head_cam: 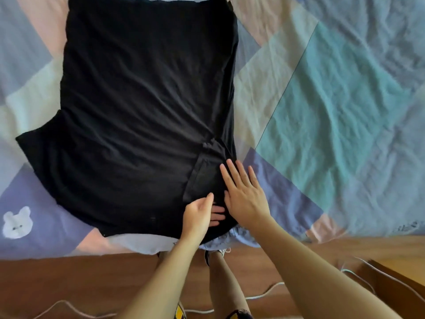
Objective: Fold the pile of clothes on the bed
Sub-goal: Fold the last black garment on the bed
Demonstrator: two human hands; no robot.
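While the right hand [243, 194] lies flat, fingers straight, pressing the black cotton T-shirt [142, 107], the left hand [201, 215] cups loosely w/ fingertips on the cloth nr the hem. Shirt's spread across the pastel patchwork quilt [333, 93], 1 sleeve folded in; brown wooden floor [69, 279] below.

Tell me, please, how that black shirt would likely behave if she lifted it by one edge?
The black shirt would probably droop limply: it lies flat with soft creases and one side already folded in. It looks thin, so likely light. Under the flat right hand it may slide and bunch on the quilt.
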